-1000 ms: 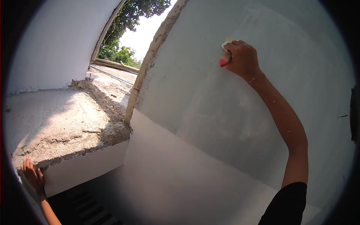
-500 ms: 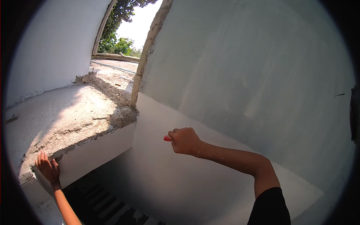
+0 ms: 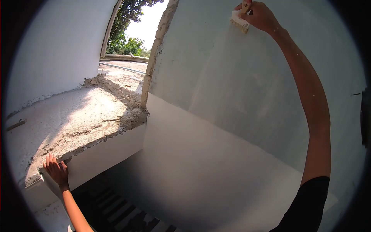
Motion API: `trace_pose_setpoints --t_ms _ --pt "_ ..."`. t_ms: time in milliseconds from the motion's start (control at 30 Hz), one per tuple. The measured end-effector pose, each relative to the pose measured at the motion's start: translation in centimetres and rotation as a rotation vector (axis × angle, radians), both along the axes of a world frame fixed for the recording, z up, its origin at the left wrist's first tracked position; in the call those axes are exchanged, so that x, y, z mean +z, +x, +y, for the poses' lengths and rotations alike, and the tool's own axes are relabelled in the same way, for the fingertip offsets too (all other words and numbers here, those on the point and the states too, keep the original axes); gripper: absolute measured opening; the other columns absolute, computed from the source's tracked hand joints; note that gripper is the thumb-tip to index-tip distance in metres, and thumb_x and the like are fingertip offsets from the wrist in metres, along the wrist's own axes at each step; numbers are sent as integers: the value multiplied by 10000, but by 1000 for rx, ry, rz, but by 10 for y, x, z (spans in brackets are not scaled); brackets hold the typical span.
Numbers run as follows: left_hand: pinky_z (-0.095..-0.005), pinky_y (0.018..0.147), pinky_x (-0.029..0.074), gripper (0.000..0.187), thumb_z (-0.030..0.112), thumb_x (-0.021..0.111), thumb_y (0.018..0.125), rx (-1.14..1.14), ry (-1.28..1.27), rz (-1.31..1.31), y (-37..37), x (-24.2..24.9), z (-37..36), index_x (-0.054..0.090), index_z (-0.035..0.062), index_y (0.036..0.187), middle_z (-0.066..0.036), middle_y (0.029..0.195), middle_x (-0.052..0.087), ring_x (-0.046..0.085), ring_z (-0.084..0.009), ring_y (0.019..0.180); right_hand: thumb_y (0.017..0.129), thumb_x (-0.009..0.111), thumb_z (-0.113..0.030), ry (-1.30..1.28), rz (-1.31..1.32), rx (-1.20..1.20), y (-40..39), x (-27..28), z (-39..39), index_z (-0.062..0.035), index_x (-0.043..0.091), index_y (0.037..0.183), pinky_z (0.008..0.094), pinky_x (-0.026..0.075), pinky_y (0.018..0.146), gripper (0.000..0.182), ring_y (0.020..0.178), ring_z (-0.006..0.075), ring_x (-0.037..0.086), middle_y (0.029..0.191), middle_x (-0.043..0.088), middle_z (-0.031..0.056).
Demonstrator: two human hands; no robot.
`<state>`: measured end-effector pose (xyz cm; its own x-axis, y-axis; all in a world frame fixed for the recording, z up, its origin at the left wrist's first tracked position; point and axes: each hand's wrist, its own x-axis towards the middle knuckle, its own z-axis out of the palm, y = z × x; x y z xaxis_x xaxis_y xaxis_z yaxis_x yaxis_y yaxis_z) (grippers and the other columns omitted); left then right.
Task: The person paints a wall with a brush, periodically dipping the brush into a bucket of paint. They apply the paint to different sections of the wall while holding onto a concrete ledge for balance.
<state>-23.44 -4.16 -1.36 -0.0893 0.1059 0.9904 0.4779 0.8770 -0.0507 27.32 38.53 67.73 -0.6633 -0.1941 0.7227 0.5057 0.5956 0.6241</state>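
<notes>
High on the grey-green wall (image 3: 232, 77), my right hand (image 3: 261, 16) grips the handle of a wide paintbrush (image 3: 240, 21). The bristles point down and look to be against the wall or very near it. At the lower left, my left hand (image 3: 57, 170) rests on the broken edge of the concrete ledge (image 3: 92, 112), its fingers spread and nothing in it. The lower part of the wall is a paler white, below a slanting line.
Rough masonry (image 3: 148, 69) edges the opening, with trees (image 3: 129, 45) outside. Beneath the ledge is a dark drop with striped, step-like shapes (image 3: 112, 205). A white wall (image 3: 58, 46) stands at the left. A dark object (image 3: 364, 118) is at the right edge.
My right hand has swung up from the middle of the view to high on the wall, and the brush now shows clearly. My left hand stays on the ledge; the view has shifted slightly.
</notes>
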Motion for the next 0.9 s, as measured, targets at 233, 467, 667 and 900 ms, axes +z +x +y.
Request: trace_pose_setpoints --t_ms 233,467,667,900 --pt "-541 1197 281 370 265 525 975 14 0 1 0 -1 -1 569 23 1252 -137 1379 577 495 -331 1359 821 731 -143 326 67 -338 7 -19 23 -116 744 941 360 561 677 124 834 200 684 896 711 29" --pt "-538 1196 275 369 266 522 980 12 0 -9 0 -3 0 572 16 1246 -140 1383 578 492 -332 1363 689 764 -115 221 -172 -127 22 -317 10 -63 674 735 323 573 654 114 805 198 675 844 647 74" --pt "-538 1197 272 371 277 517 982 -10 -13 6 -2 0 -1 570 12 1235 -147 1382 575 489 -335 1363 749 678 -113 -265 -415 -51 29 -498 -34 -72 678 750 357 534 553 41 737 211 647 771 615 62" --pt "-543 1196 283 373 255 530 975 -11 9 -13 -4 -5 3 553 12 1257 -161 1393 555 475 -338 1372 900 630 -195 -718 -326 -6 41 -400 -16 -133 775 898 382 518 605 157 655 270 666 715 709 58"
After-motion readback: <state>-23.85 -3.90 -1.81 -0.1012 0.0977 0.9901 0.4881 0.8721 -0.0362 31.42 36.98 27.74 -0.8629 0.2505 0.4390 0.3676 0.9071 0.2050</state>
